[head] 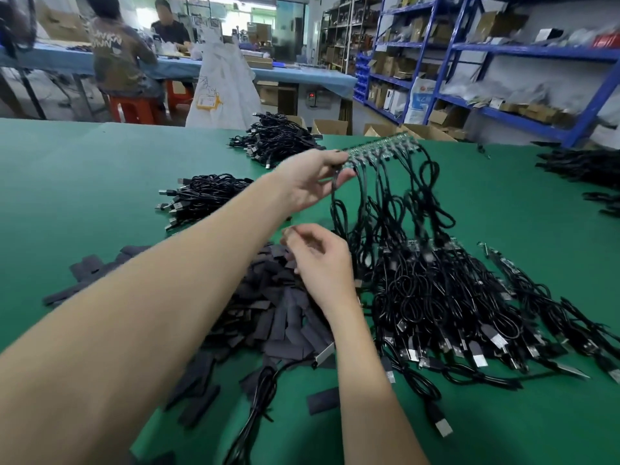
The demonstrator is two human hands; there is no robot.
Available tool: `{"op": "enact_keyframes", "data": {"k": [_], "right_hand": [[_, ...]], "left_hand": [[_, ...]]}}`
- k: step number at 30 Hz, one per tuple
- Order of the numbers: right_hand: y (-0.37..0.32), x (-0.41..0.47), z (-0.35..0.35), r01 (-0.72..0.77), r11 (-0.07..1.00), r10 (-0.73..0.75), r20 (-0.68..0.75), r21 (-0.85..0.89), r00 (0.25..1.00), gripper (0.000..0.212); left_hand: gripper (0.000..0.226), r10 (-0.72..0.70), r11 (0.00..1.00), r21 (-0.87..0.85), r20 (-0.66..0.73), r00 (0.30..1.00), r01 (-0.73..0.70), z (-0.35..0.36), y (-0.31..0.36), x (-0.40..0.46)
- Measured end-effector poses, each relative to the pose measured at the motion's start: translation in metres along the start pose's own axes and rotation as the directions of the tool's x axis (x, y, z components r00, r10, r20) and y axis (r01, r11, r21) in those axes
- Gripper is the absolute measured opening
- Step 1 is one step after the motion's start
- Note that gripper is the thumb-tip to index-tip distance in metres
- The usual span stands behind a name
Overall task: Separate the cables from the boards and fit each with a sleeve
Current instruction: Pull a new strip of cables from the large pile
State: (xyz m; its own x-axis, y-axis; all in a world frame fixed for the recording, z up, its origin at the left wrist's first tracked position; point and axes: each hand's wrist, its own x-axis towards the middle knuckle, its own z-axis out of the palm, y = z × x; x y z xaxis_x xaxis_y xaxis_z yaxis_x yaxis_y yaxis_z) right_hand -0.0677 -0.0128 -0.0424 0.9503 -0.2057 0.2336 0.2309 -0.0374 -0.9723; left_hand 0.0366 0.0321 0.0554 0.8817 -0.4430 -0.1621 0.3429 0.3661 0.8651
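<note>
Overhead, our left hand pinches the board aloft, its cables dangling over the heap. Our right hand, blurred, curls above the sleeves; grasp unclear. Dangling cables may tangle below.

Right hand fingertips motion-blurred; grip unclear. Board blurred.

The single head-worn camera is looking forward and down from close above the green table. Its wide lens is also taking in the far shelving beyond.
</note>
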Motion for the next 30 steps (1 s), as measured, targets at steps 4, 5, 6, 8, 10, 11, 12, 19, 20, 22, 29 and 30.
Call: {"op": "enact_keyframes", "data": {"k": [4,5,6,8,10,11,12,19,20,22,29,30], "right_hand": [[-0.003,-0.001,0.001,0.031,0.996,-0.029,-0.025,0.084,0.999,0.019],[-0.004,-0.002,0.001,0.036,0.993,-0.032,-0.039,0.113,0.999,0.023],[-0.005,-0.002,-0.001,0.040,0.988,-0.031,-0.064,0.149,0.997,0.025],[-0.007,-0.001,-0.005,0.042,0.974,-0.012,-0.134,0.221,0.991,0.028],[-0.008,0.001,-0.006,0.061,0.969,-0.005,-0.230,0.238,0.973,0.031],[-0.009,0.002,-0.006,0.073,0.971,-0.009,-0.275,0.226,0.961,0.032],[-0.011,0.002,-0.005,0.085,0.975,-0.016,-0.315,0.205,0.949,0.034],[-0.052,0.010,0.010,0.161,0.976,-0.099,-0.360,0.146,0.928,0.015],[-0.059,0.012,0.012,0.144,0.977,-0.094,-0.294,0.154,0.951,0.015],[-0.070,0.017,0.016,0.094,0.988,-0.073,-0.172,0.122,0.982,0.024],[-0.095,0.030,0.049,-0.097,0.992,0.101,-0.041,0.080,0.994,0.019],[-0.097,0.030,0.051,-0.140,0.984,0.143,-0.022,0.114,0.989,0.019]], "left_hand": [[0.019,0.079,0.996,0.045,-0.056,0.995,-0.077,-0.024,0.031,-0.017],[0.017,0.101,0.993,0.065,-0.067,0.993,-0.097,-0.029,0.039,-0.022],[0.014,0.129,0.989,0.085,-0.080,0.988,-0.122,-0.035,0.047,-0.028],[0.009,0.182,0.978,0.116,-0.099,0.978,-0.171,-0.046,0.063,-0.041],[0.013,0.197,0.974,0.131,-0.095,0.976,-0.184,-0.058,0.079,-0.055],[0.018,0.191,0.974,0.144,-0.091,0.977,-0.176,-0.065,0.087,-0.064],[0.023,0.187,0.971,0.168,-0.094,0.978,-0.169,-0.072,0.095,-0.073],[0.012,0.192,0.939,0.318,-0.168,0.967,-0.131,-0.113,0.106,-0.126],[0.011,0.183,0.940,0.319,-0.175,0.967,-0.120,-0.117,0.102,-0.131],[0.010,0.158,0.941,0.327,-0.183,0.970,-0.092,-0.125,0.096,-0.138],[0.008,0.142,0.939,0.338,-0.209,0.967,-0.065,-0.144,0.089,-0.156],[0.008,0.140,0.934,0.352,-0.202,0.969,-0.061,-0.146,0.092,-0.159]]}}
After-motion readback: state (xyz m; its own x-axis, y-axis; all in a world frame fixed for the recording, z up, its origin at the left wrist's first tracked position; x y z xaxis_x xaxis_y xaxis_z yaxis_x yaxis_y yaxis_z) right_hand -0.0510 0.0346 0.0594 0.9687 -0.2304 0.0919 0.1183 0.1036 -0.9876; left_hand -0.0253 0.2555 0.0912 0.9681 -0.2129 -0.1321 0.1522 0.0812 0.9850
